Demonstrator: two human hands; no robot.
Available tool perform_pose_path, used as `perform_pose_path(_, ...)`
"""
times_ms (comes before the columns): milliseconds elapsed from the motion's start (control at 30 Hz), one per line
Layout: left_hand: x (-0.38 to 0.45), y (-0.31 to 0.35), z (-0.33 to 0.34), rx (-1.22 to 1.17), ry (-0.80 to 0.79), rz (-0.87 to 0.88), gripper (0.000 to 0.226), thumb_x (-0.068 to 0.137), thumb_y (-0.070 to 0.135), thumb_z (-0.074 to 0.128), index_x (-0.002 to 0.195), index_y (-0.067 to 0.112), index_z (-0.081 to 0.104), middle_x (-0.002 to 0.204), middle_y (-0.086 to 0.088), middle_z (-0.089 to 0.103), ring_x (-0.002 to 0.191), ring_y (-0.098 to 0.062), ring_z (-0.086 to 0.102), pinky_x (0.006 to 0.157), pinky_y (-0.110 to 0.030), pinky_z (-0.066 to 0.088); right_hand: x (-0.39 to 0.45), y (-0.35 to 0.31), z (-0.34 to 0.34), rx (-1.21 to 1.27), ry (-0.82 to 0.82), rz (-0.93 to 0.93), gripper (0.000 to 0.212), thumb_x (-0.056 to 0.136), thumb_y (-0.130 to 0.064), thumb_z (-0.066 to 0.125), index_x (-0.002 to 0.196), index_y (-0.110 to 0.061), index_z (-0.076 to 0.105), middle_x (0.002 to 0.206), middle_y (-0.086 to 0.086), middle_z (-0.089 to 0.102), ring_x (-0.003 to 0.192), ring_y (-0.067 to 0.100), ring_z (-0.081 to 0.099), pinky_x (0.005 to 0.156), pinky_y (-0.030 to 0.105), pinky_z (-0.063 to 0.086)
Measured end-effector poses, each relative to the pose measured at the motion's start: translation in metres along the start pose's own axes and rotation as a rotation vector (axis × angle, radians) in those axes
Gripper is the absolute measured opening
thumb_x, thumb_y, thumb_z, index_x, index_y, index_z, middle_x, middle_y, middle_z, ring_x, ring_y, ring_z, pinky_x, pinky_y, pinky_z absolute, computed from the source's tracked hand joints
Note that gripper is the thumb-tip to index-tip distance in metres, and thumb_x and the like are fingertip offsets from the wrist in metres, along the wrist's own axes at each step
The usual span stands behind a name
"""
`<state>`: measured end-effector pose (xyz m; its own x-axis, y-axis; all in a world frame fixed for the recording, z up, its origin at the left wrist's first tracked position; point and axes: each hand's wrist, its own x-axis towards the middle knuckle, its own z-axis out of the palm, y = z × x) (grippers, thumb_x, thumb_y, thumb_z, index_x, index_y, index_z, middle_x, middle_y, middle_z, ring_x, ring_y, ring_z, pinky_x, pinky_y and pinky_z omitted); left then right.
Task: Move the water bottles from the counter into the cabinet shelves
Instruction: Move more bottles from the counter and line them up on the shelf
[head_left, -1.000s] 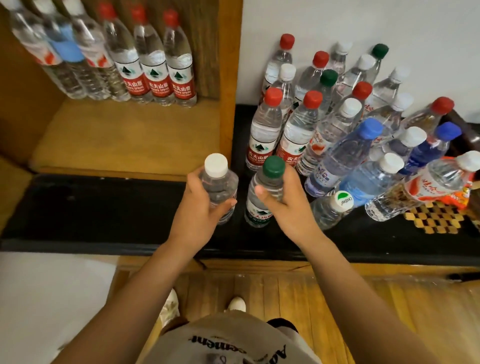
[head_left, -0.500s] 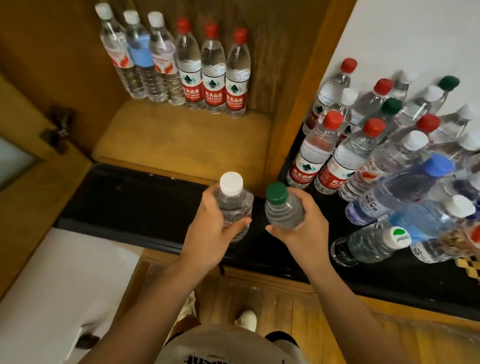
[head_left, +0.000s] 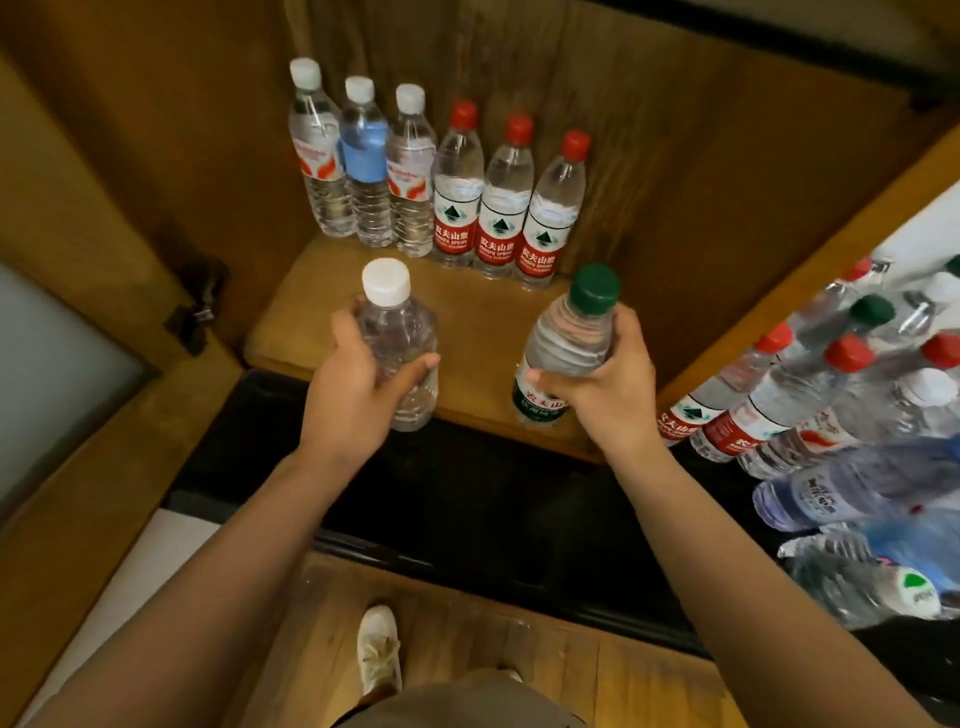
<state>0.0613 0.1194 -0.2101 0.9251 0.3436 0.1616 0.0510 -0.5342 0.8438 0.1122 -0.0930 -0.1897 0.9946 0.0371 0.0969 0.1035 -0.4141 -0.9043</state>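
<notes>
My left hand (head_left: 353, 384) grips a small clear white-capped bottle (head_left: 397, 332), held upright above the front edge of the wooden cabinet shelf (head_left: 483, 322). My right hand (head_left: 608, 379) grips a green-capped bottle (head_left: 569, 338) with a green label, tilted slightly, over the shelf's front right. At the back of the shelf stands a row of several bottles: three white-capped (head_left: 363, 166) on the left, three red-capped with red labels (head_left: 498, 208) on the right. Many more bottles (head_left: 810, 400) crowd the black counter (head_left: 467, 499) at the right.
The cabinet's wooden side walls (head_left: 727, 218) close in the shelf left and right. An open cabinet door with a hinge (head_left: 192, 312) and frosted pane sits at the left. Wooden floor and my white shoe (head_left: 379, 649) lie below the counter edge.
Both hands have carried their bottles left and forward from the counter to over the front of the cabinet shelf. My view has swung left toward the cabinet.
</notes>
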Motion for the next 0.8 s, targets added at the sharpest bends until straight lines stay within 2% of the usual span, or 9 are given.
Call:
perform_pose_path(67, 0.022, -0.01, -0.006, -0.003, 0.032, 0.004, 0.077, 0.075, 0.038, 0.07, 0.134, 0.013, 0.027, 0.133, -0.007, 0.049, 0.119, -0.021, 0.051, 0.089, -0.029, 0.042, 0.024, -0.003, 0.01, -0.051, 0.05, 0.046, 0.082, 0.055, -0.012, 0.086, 0.124, -0.022, 0.043, 0.096, -0.025, 0.052, 0.094, -0.006, 0.053, 0.078, 0.006, 0.041)
perform_pose_path(200, 0.06, -0.031, -0.014, 0.068, 0.069, 0.018, 0.082, 0.075, 0.035, 0.071, 0.138, 0.009, 0.024, 0.138, -0.011, 0.045, 0.124, -0.024, 0.047, 0.094, -0.032, 0.04, 0.065, 0.004, 0.023, -0.14, 0.189, 0.148, 0.082, 0.058, -0.01, 0.084, 0.127, -0.02, 0.04, 0.119, -0.005, 0.057, 0.115, 0.016, 0.051, 0.097, 0.034, 0.043)
perform_pose_path(333, 0.084, -0.052, -0.019, 0.095, 0.111, -0.009, 0.084, 0.074, 0.039, 0.071, 0.139, 0.011, 0.025, 0.138, -0.009, 0.045, 0.126, -0.025, 0.045, 0.094, -0.031, 0.037, 0.1, 0.012, 0.025, -0.179, 0.287, 0.239, 0.079, 0.063, -0.009, 0.081, 0.129, -0.02, 0.038, 0.127, 0.003, 0.055, 0.122, 0.024, 0.048, 0.096, 0.034, 0.039)
perform_pose_path(400, 0.093, -0.057, -0.019, 0.096, 0.144, -0.021, 0.084, 0.075, 0.04, 0.07, 0.139, 0.01, 0.025, 0.138, -0.01, 0.045, 0.127, -0.026, 0.044, 0.098, -0.035, 0.039, 0.115, 0.014, 0.026, -0.2, 0.291, 0.236, 0.078, 0.064, -0.007, 0.08, 0.129, -0.018, 0.038, 0.129, 0.004, 0.053, 0.124, 0.024, 0.047, 0.1, 0.036, 0.039)
perform_pose_path(467, 0.102, -0.059, -0.018, 0.088, 0.179, -0.038, 0.084, 0.076, 0.04, 0.07, 0.139, 0.01, 0.025, 0.139, -0.009, 0.044, 0.127, -0.026, 0.044, 0.097, -0.034, 0.038, 0.129, 0.014, 0.029, -0.247, 0.297, 0.206, 0.079, 0.063, -0.006, 0.081, 0.129, -0.016, 0.04, 0.13, 0.005, 0.051, 0.124, 0.024, 0.047, 0.102, 0.035, 0.038)
perform_pose_path(533, 0.111, -0.059, -0.016, 0.075, 0.193, -0.045, 0.082, 0.077, 0.038, 0.07, 0.14, 0.011, 0.025, 0.14, -0.009, 0.043, 0.128, -0.026, 0.043, 0.095, -0.03, 0.035, 0.143, 0.013, 0.031, -0.296, 0.332, 0.187, 0.078, 0.061, -0.008, 0.082, 0.129, -0.015, 0.042, 0.134, 0.006, 0.043, 0.125, 0.025, 0.044, 0.103, 0.031, 0.034)
perform_pose_path(633, 0.122, -0.058, -0.015, 0.059, 0.183, -0.045, 0.08, 0.077, 0.035, 0.07, 0.14, 0.011, 0.025, 0.14, -0.009, 0.042, 0.129, -0.025, 0.042, 0.099, -0.034, 0.037, 0.163, 0.013, 0.028, -0.363, 0.368, 0.222, 0.077, 0.061, -0.012, 0.083, 0.127, -0.02, 0.046, 0.139, 0.007, 0.032, 0.127, 0.028, 0.04, 0.106, 0.036, 0.034)
perform_pose_path(733, 0.128, -0.057, -0.013, 0.041, 0.197, -0.07, 0.08, 0.077, 0.031, 0.071, 0.14, 0.013, 0.025, 0.14, -0.008, 0.042, 0.13, -0.024, 0.04, 0.103, -0.036, 0.035, 0.177, 0.016, 0.021, -0.405, 0.384, 0.256, 0.074, 0.058, -0.013, 0.084, 0.123, -0.023, 0.049, 0.135, 0.006, 0.04, 0.123, 0.027, 0.044, 0.096, 0.031, 0.037)
perform_pose_path(800, 0.13, -0.056, -0.01, 0.012, 0.211, -0.09, 0.08, 0.078, 0.029, 0.071, 0.14, 0.013, 0.023, 0.141, -0.008, 0.041, 0.131, -0.024, 0.039, 0.107, -0.04, 0.035, 0.186, 0.02, 0.018, -0.384, 0.416, 0.283, 0.074, 0.057, -0.012, 0.085, 0.121, -0.02, 0.051, 0.132, 0.006, 0.046, 0.122, 0.026, 0.047, 0.095, 0.029, 0.037)
